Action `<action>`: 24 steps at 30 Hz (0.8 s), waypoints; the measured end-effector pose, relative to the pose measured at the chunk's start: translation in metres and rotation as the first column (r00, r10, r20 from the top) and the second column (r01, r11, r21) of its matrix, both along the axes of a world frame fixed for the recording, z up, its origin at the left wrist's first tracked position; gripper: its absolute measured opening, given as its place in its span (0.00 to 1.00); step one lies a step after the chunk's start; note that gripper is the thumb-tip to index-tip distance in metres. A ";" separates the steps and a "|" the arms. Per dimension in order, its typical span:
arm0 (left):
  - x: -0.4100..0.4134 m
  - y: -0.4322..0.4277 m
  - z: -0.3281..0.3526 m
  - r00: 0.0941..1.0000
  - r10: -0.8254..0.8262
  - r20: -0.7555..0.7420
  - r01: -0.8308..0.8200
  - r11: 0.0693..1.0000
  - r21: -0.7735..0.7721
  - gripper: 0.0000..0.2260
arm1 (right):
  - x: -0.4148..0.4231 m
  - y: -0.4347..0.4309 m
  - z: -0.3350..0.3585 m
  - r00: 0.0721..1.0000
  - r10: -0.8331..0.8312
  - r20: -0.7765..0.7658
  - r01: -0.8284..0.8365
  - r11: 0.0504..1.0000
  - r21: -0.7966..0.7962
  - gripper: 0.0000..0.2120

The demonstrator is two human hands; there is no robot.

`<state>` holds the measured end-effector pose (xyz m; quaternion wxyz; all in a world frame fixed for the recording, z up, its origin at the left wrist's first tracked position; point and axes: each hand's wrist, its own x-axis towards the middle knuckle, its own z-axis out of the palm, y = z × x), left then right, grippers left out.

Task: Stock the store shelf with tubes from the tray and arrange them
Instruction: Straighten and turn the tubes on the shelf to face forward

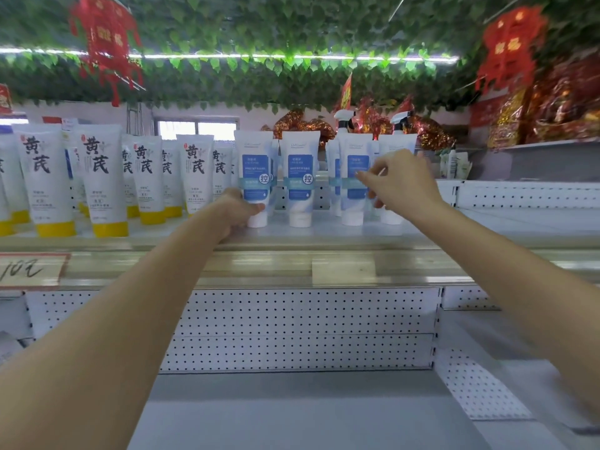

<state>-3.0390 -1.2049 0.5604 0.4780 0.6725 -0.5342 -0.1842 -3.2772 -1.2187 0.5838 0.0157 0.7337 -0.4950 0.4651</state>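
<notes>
Several white tubes with blue labels stand cap-down in a row on the upper shelf. My left hand grips the lower part of the leftmost blue-label tube. A second tube stands just to its right, untouched. My right hand hovers with curled fingers in front of the third tube and the rightmost tube. One fingertip reaches the third tube's label. Whether this hand holds a tube is hidden. No tray is in view.
White tubes with yellow caps fill the shelf's left part. Spray bottles and red foil decorations stand behind and to the right. A handwritten price tag hangs on the shelf edge. A lower shelf with a pegboard back lies below.
</notes>
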 end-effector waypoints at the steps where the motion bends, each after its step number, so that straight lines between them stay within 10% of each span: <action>1: 0.000 -0.001 0.000 1.000 0.000 -0.008 0.000 1.000 -0.001 0.18 | -0.006 -0.002 -0.003 1.000 -0.009 0.019 0.009 1.000 0.025 0.13; 10: -0.009 0.012 0.009 0.974 0.163 0.159 -0.129 0.970 -0.208 0.19 | -0.021 -0.015 -0.001 0.966 0.018 0.258 -0.042 0.995 0.088 0.10; 17: -0.044 0.046 0.022 0.799 0.477 0.366 -0.054 0.664 -0.746 0.18 | -0.047 -0.030 -0.009 0.903 0.032 0.428 -0.112 0.980 0.162 0.27; 24: -0.117 0.028 0.017 0.943 0.126 0.309 0.095 0.787 -0.610 0.15 | -0.058 -0.057 -0.015 0.861 -0.015 0.509 -0.201 0.909 0.366 0.34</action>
